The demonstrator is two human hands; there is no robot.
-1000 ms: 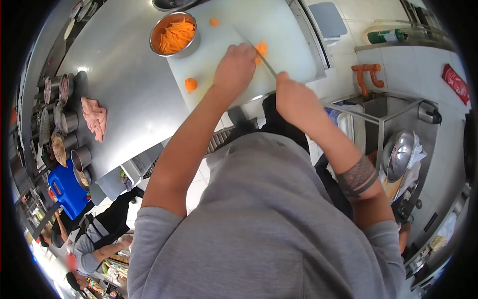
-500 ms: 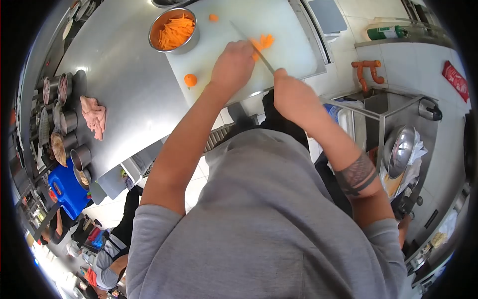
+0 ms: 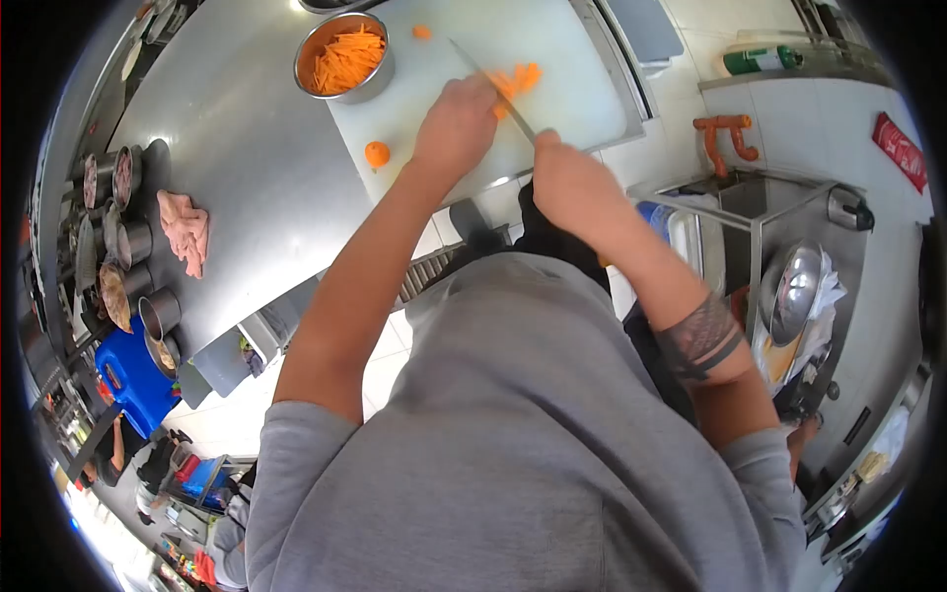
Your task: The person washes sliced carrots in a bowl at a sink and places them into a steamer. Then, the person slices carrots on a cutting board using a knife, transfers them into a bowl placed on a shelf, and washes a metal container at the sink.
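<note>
A white cutting board [image 3: 414,99] lies under both hands. My right hand [image 3: 577,187] is wrapped round the handle of a knife [image 3: 518,115], whose blade points up and to the left across the board. Beside the blade, my left hand [image 3: 456,126] is closed with its fingers bent down; what it holds is hidden under the fingers. Orange carrot slices [image 3: 521,79] lie on the far side of the blade. One carrot piece [image 3: 377,154] sits near the board's left edge, a smaller one [image 3: 422,32] farther back. A metal bowl [image 3: 380,77] holds carrot strips [image 3: 348,59].
The steel counter [image 3: 266,178] extends left, with a pink cloth [image 3: 184,233] on it. Several metal pots [image 3: 160,311] stand along its far left side, near a blue container [image 3: 138,380]. A metal frame [image 3: 755,229] and a steel bowl [image 3: 792,293] are at right. Co-workers show lower left.
Both hands and the knife have shifted slightly left on the board, and more slices show beyond the blade. At lower left a co-worker has moved down, mostly out of view.
</note>
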